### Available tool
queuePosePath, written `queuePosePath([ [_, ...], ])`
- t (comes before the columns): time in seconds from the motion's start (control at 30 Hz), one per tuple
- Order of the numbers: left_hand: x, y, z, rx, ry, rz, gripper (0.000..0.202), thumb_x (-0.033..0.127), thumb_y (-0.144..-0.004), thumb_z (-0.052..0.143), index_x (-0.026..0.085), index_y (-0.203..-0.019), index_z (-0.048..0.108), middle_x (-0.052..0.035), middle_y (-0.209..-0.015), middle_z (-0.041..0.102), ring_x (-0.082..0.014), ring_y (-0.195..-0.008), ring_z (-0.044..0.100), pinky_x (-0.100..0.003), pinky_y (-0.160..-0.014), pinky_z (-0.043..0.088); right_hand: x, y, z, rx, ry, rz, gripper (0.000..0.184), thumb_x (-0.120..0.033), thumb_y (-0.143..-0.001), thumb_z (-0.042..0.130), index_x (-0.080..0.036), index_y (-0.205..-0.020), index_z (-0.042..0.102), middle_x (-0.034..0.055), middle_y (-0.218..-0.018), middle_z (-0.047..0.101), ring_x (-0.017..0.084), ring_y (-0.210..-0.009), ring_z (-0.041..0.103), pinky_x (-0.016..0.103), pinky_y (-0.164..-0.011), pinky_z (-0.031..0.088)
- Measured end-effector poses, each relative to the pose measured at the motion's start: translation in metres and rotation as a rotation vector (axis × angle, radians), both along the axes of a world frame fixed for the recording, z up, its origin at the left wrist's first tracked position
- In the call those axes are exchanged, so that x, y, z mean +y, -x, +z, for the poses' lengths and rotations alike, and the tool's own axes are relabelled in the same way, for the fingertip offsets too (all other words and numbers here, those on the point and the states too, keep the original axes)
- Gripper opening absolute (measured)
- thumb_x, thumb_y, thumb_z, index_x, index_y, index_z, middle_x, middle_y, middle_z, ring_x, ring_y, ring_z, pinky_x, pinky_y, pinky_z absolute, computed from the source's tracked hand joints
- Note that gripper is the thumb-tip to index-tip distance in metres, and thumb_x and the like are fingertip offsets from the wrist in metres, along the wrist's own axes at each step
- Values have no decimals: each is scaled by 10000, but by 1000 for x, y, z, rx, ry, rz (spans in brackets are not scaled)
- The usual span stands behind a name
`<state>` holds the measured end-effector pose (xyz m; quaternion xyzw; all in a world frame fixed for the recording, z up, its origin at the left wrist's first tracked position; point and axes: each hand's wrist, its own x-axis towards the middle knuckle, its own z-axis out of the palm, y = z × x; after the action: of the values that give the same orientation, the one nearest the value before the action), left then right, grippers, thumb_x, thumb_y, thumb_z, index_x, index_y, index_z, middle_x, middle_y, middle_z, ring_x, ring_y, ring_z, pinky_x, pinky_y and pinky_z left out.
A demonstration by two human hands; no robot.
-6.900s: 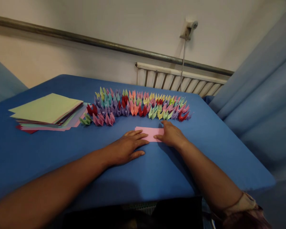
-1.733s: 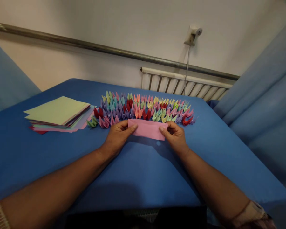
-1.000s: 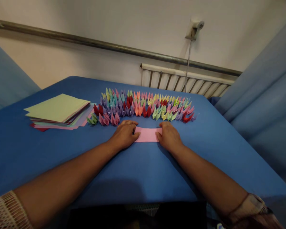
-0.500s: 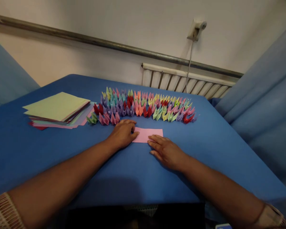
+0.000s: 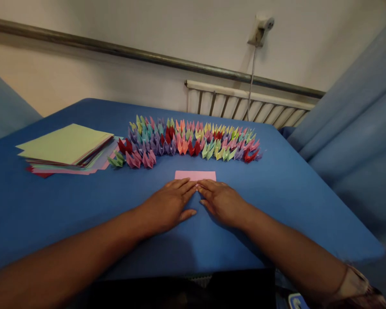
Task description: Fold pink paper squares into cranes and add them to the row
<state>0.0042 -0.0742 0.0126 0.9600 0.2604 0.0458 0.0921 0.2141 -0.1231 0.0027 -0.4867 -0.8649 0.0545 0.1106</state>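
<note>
A pink sheet of paper (image 5: 195, 175), folded into a rectangle, lies flat on the blue table in front of me. My left hand (image 5: 172, 204) rests palm down with outstretched fingers on the paper's near part, its thumb held apart on the tabletop. Beside it, my right hand (image 5: 223, 201) presses the same near part with flat fingers. The fingertips of both hands meet around the middle of the paper. They cover most of its near edge.
Rows of coloured origami cranes (image 5: 183, 143) stand behind the paper. To the left lies a stack of coloured paper (image 5: 66, 143), pale green on top. The blue table (image 5: 292, 206) reaches toward a radiator (image 5: 221, 101) and wall; a blue curtain (image 5: 357, 116) hangs at right.
My left hand has come off the paper's left end and moved right and nearer, to its near edge beside my right hand. The right hand stays about where it was. The view has shifted slightly.
</note>
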Motion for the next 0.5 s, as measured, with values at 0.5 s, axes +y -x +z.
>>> queuePosePath([
  [0.5,-6,1,9,31,-127,52,584,442,-937,489,71,-1388,486,-186,-1456,486,-298,-1344,456,-416,-1116,349,-6,3,3,-65,-17,-30,441,-340,-966,496,-165,-1366,549,172,-1406,524,292,-1270,507,439,-1030,438],
])
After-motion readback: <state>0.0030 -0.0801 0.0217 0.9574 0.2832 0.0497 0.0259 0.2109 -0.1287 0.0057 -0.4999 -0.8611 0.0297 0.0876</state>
